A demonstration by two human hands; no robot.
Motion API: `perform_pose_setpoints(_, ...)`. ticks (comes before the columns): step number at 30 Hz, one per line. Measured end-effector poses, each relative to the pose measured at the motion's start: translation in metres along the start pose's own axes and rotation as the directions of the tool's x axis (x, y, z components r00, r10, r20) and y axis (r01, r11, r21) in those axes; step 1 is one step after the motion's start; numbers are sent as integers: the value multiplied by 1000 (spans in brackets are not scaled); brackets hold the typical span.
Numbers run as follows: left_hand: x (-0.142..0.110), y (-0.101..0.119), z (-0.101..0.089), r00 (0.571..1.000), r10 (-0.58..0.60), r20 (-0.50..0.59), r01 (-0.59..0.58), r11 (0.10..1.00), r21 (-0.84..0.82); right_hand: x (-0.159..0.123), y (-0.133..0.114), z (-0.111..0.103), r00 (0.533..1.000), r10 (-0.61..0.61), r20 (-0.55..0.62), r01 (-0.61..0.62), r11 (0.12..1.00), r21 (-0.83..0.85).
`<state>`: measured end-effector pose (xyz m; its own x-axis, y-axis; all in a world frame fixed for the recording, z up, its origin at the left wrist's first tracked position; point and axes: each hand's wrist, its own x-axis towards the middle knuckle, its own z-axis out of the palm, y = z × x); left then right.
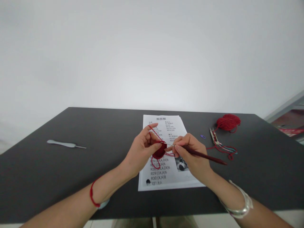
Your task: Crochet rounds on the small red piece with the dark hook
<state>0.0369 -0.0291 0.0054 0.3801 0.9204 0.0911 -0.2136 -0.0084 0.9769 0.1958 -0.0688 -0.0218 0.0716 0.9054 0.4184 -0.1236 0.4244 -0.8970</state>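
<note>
plain white wall (pixel 152 57) behind a dark tabletop (pixel 40 164), with a printed pattern sheet (pixel 187 181) lying mid table under the hands. left hand (pixel 141 150) is closed on a small dark red crocheted piece (pixel 159 153), pinching it between thumb and fingers, with a red yarn strand (pixel 150 130) looped over the raised index finger. right hand (pixel 191 155) grips a crochet hook (pixel 204 155) pencil style, its dark red handle pointing off to the near right and its thin metal tip (pixel 169 145) just at the piece's far edge. piece is held up above the sheet, between the hands and just right of the left palm. it looks light and soft, likely to squash, so best held by its edge near the working stitches. hook looks light, stiff and maybe a bit slippery, best held low near the tip. farther right: red yarn ball (pixel 228 122), small snips (pixel 215 136) tangled with thread, purple stitch marker (pixel 202 136). far left: grey-handled hook (pixel 64 144).
</note>
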Motion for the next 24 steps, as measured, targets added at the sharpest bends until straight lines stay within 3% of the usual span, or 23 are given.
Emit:
perform_pose_setpoints(3,0,-3,-1,1000,9,-21,-8,999,41,-3,0,4,995,-97,-26,90,977,-192)
perform_pose_setpoints(8,-1,-8,2,993,52,-102,-39,992,122,-10,4,9,947,-318,47,303,835,-460)
perform_pose_setpoints(14,-1,-8,2,988,23,-150,-3,992,128,-12,10,12,943,-327,65,309,781,-543)
perform_pose_setpoints(18,0,-10,1,995,-12,-102,21,996,89,-10,16,10,901,-387,196,422,676,-604)
perform_pose_setpoints(21,0,-11,2,997,-21,-68,28,995,97,-6,23,5,898,-389,204,430,683,-590)
perform_pose_setpoints(24,1,-10,1,995,-96,-5,96,995,-7,0,26,-5,834,-413,365,551,630,-547)
